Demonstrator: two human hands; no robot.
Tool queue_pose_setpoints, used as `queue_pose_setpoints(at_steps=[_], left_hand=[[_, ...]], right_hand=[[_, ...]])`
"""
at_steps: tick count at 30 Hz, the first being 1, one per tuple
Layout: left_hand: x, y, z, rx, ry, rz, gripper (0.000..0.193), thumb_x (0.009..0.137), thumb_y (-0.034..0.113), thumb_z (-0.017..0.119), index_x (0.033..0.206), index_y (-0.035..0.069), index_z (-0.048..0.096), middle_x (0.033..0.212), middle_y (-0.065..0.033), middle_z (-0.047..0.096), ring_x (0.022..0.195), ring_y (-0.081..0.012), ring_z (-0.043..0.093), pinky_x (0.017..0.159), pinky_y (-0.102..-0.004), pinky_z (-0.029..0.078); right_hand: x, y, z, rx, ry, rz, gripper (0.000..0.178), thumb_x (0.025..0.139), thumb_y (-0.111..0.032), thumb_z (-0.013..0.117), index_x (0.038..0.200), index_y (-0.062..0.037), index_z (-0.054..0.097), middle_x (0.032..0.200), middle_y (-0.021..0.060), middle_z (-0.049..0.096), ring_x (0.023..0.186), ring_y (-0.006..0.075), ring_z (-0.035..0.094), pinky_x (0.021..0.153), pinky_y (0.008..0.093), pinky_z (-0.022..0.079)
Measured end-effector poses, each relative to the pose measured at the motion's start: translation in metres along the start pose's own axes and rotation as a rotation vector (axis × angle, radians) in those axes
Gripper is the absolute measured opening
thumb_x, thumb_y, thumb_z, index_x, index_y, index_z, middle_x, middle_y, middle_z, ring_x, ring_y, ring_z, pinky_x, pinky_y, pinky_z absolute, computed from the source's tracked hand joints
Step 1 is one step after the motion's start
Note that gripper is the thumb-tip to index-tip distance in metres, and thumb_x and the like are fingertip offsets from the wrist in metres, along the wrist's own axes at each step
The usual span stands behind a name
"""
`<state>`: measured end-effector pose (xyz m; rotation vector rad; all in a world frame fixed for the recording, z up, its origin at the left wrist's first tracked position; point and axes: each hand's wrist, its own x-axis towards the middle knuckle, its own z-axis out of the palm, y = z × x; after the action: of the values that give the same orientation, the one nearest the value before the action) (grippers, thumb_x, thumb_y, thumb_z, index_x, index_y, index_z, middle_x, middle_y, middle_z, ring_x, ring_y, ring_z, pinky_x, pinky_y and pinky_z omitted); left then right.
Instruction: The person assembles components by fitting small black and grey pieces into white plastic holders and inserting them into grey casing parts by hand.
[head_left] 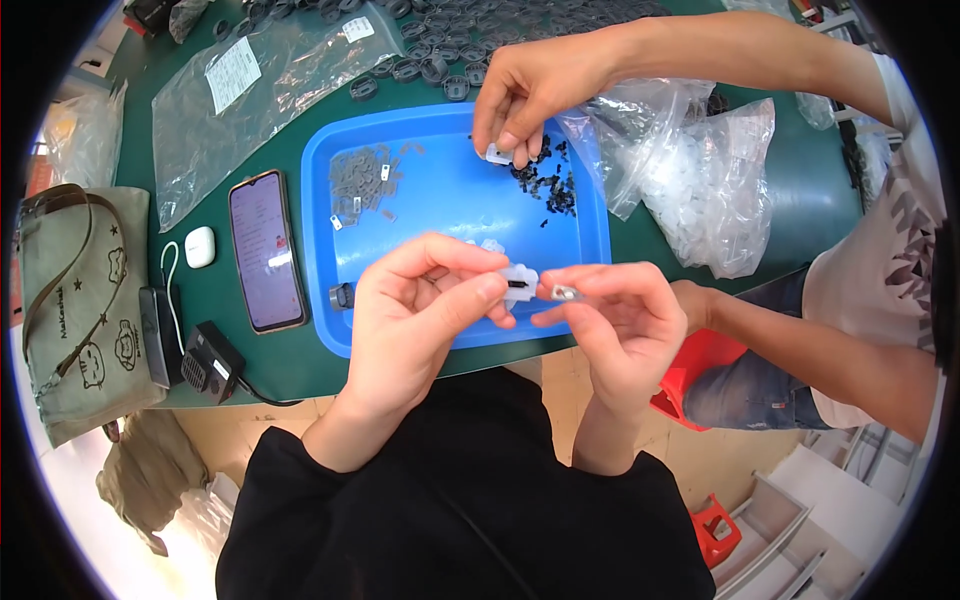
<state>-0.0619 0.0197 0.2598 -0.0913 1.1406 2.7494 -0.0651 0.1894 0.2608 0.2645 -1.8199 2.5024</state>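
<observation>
Over the near edge of a blue tray (440,200), my left hand (425,310) pinches a small whitish translucent plastic piece (520,283) with a black insert in it. Close to its right side, my right hand (625,325) holds a tiny clear part with a shiny metal bit (565,293) between thumb and finger. In the tray lie a pile of small grey flat pieces (362,180) and a scatter of tiny black parts (552,185). A dark grey piece (342,296) rests by the tray's left wall. Some whitish pieces (488,246) show partly behind my left hand.
A co-worker's hand (520,105) reaches over the tray's far right with a white piece. Plastic bags with white parts (700,190) lie right. Many dark grey oval parts (430,60) cover the far table. A phone (268,250), a white earbud case (200,246) and a bag (85,300) are left.
</observation>
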Motion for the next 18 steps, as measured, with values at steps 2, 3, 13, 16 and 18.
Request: queue_pose_setpoints(at_steps=[2, 3, 13, 16, 18], left_hand=[[-0.005, 0.008, 0.008, -0.015, -0.014, 0.004, 0.014, 0.087, -0.003, 0.061, 0.1, -0.006, 0.06, 0.09, -0.0125, 0.065, 0.078, -0.0162, 0.064, 0.072, -0.0287, 0.054], [-0.008, 0.013, 0.013, -0.014, -0.023, -0.007, 0.014, 0.086, -0.005, 0.061, 0.1, -0.006, 0.06, 0.09, -0.0127, 0.064, 0.079, -0.0169, 0.065, 0.072, -0.0282, 0.054], [-0.018, 0.031, 0.035, 0.119, -0.046, -0.006, 0.017, 0.079, 0.006, 0.069, 0.086, 0.003, 0.053, 0.073, -0.0054, 0.048, 0.059, -0.0156, 0.052, 0.049, -0.0294, 0.051], [-0.021, 0.033, 0.034, 0.093, -0.057, -0.01, 0.021, 0.08, 0.01, 0.072, 0.087, 0.004, 0.054, 0.074, -0.0049, 0.049, 0.059, -0.0141, 0.053, 0.049, -0.0272, 0.053], [-0.023, 0.032, 0.036, 0.093, -0.051, -0.006, 0.021, 0.08, 0.011, 0.072, 0.087, 0.004, 0.053, 0.073, -0.0047, 0.049, 0.058, -0.014, 0.052, 0.049, -0.0271, 0.053]], right_hand=[[-0.005, -0.008, 0.005, 0.015, 0.003, -0.066, 0.023, 0.072, 0.016, 0.066, 0.093, 0.0072, 0.059, 0.093, 0.0219, 0.066, 0.09, 0.0267, 0.068, 0.076, 0.0328, 0.057], [-0.005, -0.012, 0.007, 0.014, 0.003, -0.059, 0.023, 0.072, 0.016, 0.066, 0.093, 0.0072, 0.059, 0.093, 0.0219, 0.066, 0.09, 0.0267, 0.068, 0.076, 0.0328, 0.057], [-0.001, -0.027, 0.01, -0.069, -0.179, -0.296, 0.029, 0.069, 0.014, 0.071, 0.094, 0.0051, 0.061, 0.09, 0.022, 0.068, 0.086, 0.028, 0.07, 0.073, 0.0319, 0.057], [0.001, -0.028, 0.014, -0.05, -0.187, -0.322, 0.031, 0.068, 0.015, 0.072, 0.095, 0.005, 0.061, 0.09, 0.0218, 0.068, 0.086, 0.0277, 0.07, 0.073, 0.0316, 0.057], [0.001, -0.03, 0.015, -0.063, -0.188, -0.334, 0.031, 0.068, 0.015, 0.072, 0.096, 0.0048, 0.061, 0.089, 0.0212, 0.068, 0.084, 0.0272, 0.07, 0.072, 0.0313, 0.057]])
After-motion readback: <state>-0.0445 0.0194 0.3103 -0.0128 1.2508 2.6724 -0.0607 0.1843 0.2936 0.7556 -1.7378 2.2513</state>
